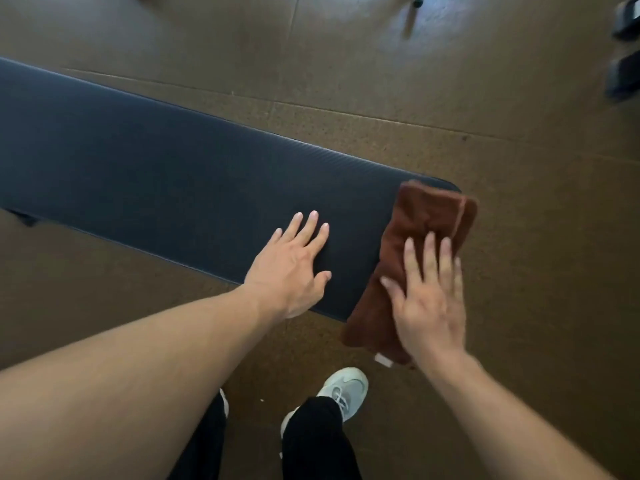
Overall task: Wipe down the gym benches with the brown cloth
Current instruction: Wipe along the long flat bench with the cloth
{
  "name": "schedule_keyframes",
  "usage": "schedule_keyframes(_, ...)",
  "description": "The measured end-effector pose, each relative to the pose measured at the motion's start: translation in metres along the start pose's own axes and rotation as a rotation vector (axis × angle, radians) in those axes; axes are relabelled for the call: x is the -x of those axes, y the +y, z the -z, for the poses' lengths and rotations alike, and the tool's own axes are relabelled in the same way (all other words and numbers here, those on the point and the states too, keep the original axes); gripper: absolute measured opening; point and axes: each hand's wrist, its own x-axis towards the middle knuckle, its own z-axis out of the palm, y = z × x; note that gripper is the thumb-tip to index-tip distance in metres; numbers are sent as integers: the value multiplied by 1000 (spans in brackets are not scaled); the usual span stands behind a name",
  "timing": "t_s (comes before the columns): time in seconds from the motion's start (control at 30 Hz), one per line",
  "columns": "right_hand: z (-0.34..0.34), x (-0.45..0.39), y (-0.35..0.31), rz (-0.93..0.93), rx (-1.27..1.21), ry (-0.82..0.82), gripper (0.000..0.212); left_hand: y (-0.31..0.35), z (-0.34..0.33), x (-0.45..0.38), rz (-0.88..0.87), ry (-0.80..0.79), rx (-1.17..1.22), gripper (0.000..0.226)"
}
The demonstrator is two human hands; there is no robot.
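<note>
A long black padded gym bench (156, 174) runs from the left edge to the middle right of the head view. A folded brown cloth (426, 216) lies across the bench's right end and hangs over its near edge. My right hand (429, 299) lies flat on the cloth with fingers spread, pressing it onto the pad. My left hand (294, 265) rests flat on the bare pad just left of the cloth, fingers apart, holding nothing.
Brown speckled rubber floor (519, 150) surrounds the bench. Dark dumbbells (623, 74) lie at the far right edge and a metal bar end (418, 0) at the top. My black trousers and a white shoe (346, 389) are below the bench.
</note>
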Motion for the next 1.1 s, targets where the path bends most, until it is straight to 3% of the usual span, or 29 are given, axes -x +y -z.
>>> schedule_keyframes(0.2, 28, -119, -8, -144, 25, -122, 84, -10, -16, 2, -40, 110, 20, 72)
schedule_keyframes(0.37, 9, -65, -29, -89, 7, 12, 78, -21, -31, 2, -128, 197, 83, 63)
schedule_keyframes(0.47, -5, -6, -52, 77, 65, -29, 79, -35, -36, 13, -194, 276, 138, 59)
schedule_keyframes(0.6, -27, 34, -85, 265, 157, -66, 81, -55, -51, 48, 55, 323, 296, 60)
schedule_keyframes(0.8, -30, 8, -126, 273, 216, -114, 82, -171, -60, 67, 100, 356, 160, 64)
schedule_keyframes(0.97, -39, -32, -238, 329, 191, -120, 77, -233, -49, 76, 83, 449, 288, 61)
schedule_keyframes(1.1, -50, -80, -373, 495, 129, -130, 71, -301, -37, 93, 277, 546, 466, 60)
